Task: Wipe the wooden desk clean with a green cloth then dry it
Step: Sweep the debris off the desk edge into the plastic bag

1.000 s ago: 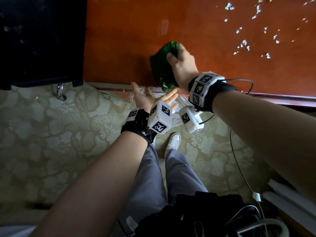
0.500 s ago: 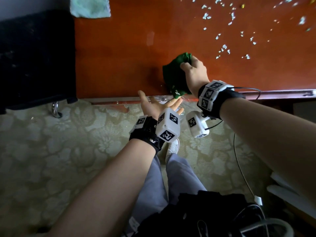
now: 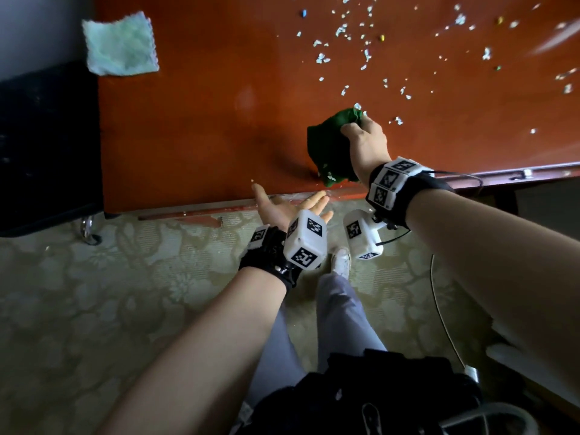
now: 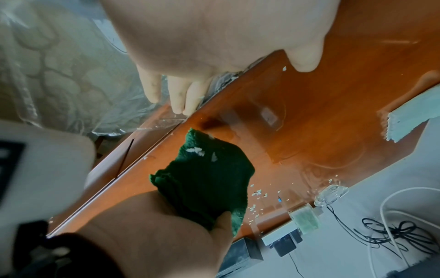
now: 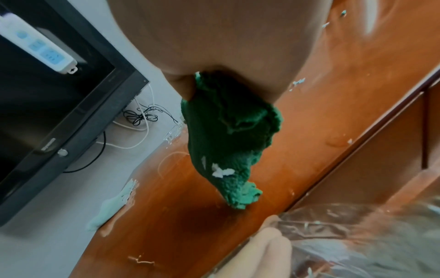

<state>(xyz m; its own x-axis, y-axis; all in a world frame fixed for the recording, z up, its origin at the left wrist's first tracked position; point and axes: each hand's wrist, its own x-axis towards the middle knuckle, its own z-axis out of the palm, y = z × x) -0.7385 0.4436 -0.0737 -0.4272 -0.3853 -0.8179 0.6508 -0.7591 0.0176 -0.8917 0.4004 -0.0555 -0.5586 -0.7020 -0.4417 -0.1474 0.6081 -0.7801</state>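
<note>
Upper left of the head view there's a pale green cloth [image 3: 120, 45] lying flat at the corner of the wooden desk [image 3: 204, 120]. Lower centre, the left hand [image 3: 282, 207] sits palm up with fingers spread, holding nothing, right at the desk's front edge. Just right of it, the right hand [image 3: 365, 146] is bunched around the dark green cloth [image 3: 329, 149]. The cloth hangs down from that grip, its lower tip touching the desk near the edge, with white crumbs [image 3: 329, 175] stuck to it. More scraps [image 3: 354, 45] litter the upper right.
</note>
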